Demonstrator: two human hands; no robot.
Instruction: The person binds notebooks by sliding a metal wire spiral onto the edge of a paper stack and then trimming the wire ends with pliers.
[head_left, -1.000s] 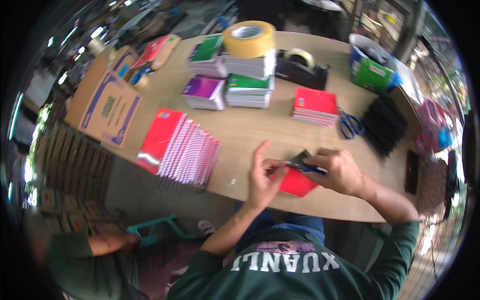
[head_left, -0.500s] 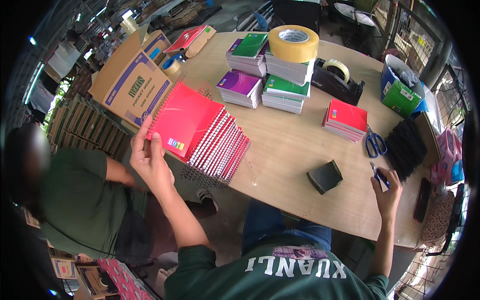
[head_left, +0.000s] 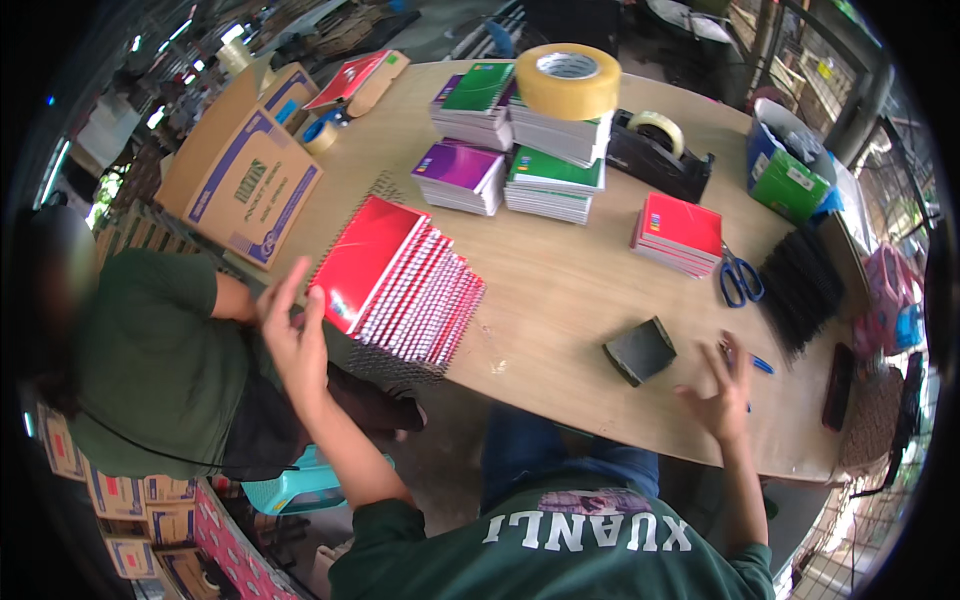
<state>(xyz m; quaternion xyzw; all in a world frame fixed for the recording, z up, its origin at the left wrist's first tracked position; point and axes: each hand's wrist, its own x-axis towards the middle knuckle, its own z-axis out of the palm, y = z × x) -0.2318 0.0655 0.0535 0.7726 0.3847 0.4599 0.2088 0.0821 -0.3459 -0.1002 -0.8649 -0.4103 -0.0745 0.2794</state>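
A tall stack of red spiral notebooks (head_left: pixel 378 255) stands at the table's left edge, its bound edges fanned out toward me. Beside its near left corner is my left hand (head_left: pixel 297 352), fingers apart; the thumb is close to the top cover, and I cannot tell whether it touches. My right hand (head_left: pixel 722 400) is over the right side of the table, fingers spread and holding nothing. Partly behind it lies a small blue-handled hand tool (head_left: pixel 762 365), perhaps cutters. To its left sits a dark, block-like box (head_left: pixel 640 351).
Green and purple notebooks (head_left: pixel 460 165) stand in piles, topped by a tape roll (head_left: pixel 568 80). Nearby are a tape dispenser (head_left: pixel 660 160), a smaller red notebook pile (head_left: pixel 680 232), blue scissors (head_left: pixel 740 280) and black spiral wires (head_left: pixel 800 285). A carton (head_left: pixel 250 190) and another person (head_left: pixel 150 360) are at left.
My left hand has let go of the red notebook, which now lies on the stack. My right hand has released the blue-handled tool and moved left, its fingers spreading.
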